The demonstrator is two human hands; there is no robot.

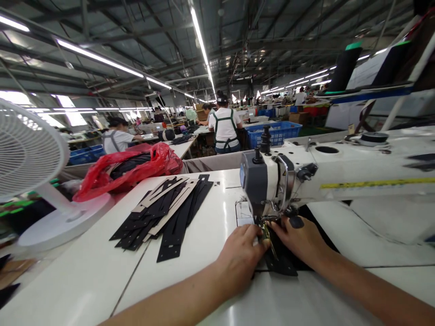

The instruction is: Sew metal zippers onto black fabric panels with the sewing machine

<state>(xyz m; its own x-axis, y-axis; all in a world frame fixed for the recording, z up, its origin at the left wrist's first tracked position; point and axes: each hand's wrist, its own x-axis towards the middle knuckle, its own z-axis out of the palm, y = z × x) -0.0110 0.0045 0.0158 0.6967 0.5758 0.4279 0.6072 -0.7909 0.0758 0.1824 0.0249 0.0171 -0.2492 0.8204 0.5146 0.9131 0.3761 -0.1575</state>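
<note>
Under the head of a white and grey sewing machine (267, 181) lies a black fabric piece (283, 265). A zipper (272, 240) with gold-coloured teeth runs along it, close to the needle area. My left hand (241, 253) is closed at the left edge of the zipper, thumb and forefinger pinching it. From the right, my right hand (301, 235) reaches in with bent fingers holding the black piece just below the presser foot. A dark cover sits on one of its fingers. The needle tip and some of my right fingertips are hidden by the machine head.
Left of the machine, black and beige strips (170, 213) lie in a loose pile on the white table (204, 290). Beyond them sits a red plastic bag (132, 170) of dark pieces. A white fan (30, 158) stands at far left. Co-workers and a blue crate (273, 133) are ahead.
</note>
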